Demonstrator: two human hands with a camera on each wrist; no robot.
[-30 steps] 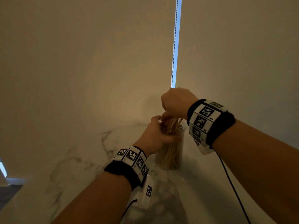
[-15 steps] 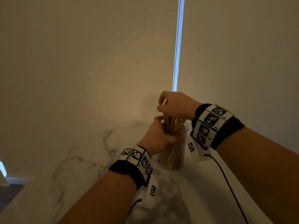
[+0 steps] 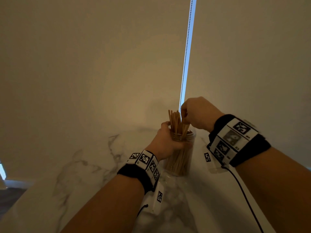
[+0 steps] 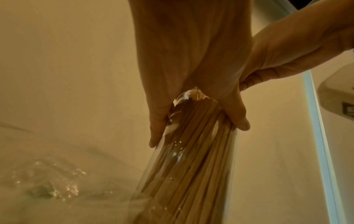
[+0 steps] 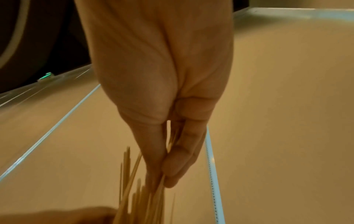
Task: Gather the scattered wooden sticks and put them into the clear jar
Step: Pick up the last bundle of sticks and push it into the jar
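Note:
The clear jar stands on the marble counter, packed with wooden sticks whose tops poke out above the rim. My left hand grips the jar near its mouth; the left wrist view shows its fingers wrapped round the jar. My right hand is just above and right of the mouth, pinching a few sticks between thumb and fingers. My left hand appears at the bottom of the right wrist view.
The white marble counter runs to a beige roller blind behind the jar. A beaded cord and a strip of daylight hang just behind my right hand. A crinkled clear wrapper lies on the counter beside the jar.
My right hand has lifted up and to the right, off the jar's mouth, so the stick tops now show above the rim. My left hand has kept its hold on the jar.

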